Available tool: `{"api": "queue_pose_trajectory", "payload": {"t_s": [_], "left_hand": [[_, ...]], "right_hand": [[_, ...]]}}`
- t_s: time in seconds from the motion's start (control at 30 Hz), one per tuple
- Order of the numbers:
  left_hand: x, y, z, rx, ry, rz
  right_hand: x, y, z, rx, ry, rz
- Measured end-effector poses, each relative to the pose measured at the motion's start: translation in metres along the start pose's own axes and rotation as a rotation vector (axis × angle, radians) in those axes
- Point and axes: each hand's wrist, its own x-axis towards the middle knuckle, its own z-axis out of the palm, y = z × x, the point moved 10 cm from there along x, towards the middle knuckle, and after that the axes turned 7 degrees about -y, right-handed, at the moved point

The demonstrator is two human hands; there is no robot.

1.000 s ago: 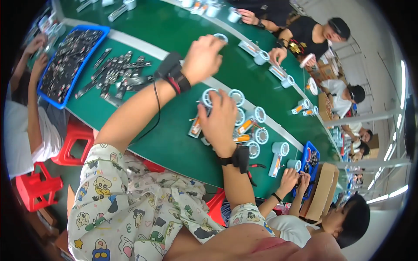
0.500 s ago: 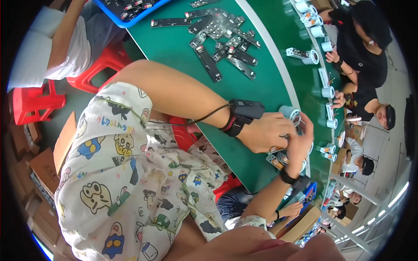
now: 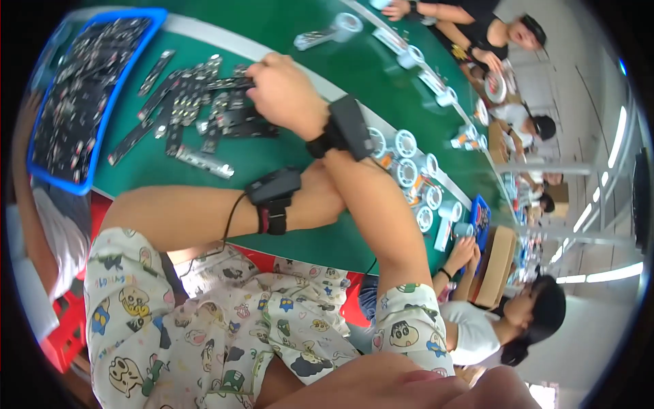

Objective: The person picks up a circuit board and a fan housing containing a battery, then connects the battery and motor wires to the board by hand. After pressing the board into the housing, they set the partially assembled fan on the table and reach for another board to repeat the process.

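Observation:
My arms cross over the green table. My right hand [image 3: 287, 94] reaches left to a loose pile of narrow black circuit boards [image 3: 194, 102], its fingers bent and closed at the end of one board at the pile's far right side. Lower down, my left hand [image 3: 320, 196] lies beneath my right forearm, which hides its fingers; whether it holds anything is not visible. Both wrists carry black strapped devices. Right of my forearm stands a cluster of light blue round housings [image 3: 407, 172] with orange parts inside.
A blue tray [image 3: 87, 185] full of black boards stands at the left. Past a pale rail [image 3: 225, 37] lies a green strip [image 3: 409, 88] carrying more housings [image 3: 347, 26]. A co-worker's hands [image 3: 464, 252] hold a housing at the right, near a cardboard box [image 3: 496, 266]. Other people sit across.
The view has turned. My hands, earlier together by a light blue housing, are now apart: my right hand has crossed over my left arm to the board pile.

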Motion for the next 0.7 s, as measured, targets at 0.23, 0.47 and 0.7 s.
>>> {"api": "queue_pose_trajectory", "payload": {"t_s": [0.23, 0.47, 0.7], "left_hand": [[0.008, -0.044, -0.003, 0.012, -0.210, -0.122], [0.035, 0.024, -0.055, 0.267, 0.080, 0.170], [0.050, -0.006, -0.086, 0.256, 0.188, 0.097]], "right_hand": [[-0.021, -0.004, -0.036, 0.198, 0.103, 0.008], [-0.186, 0.068, -0.149, 0.529, 0.725, 0.357], [-0.190, 0.069, -0.100, 0.685, 0.498, 0.367]]}}
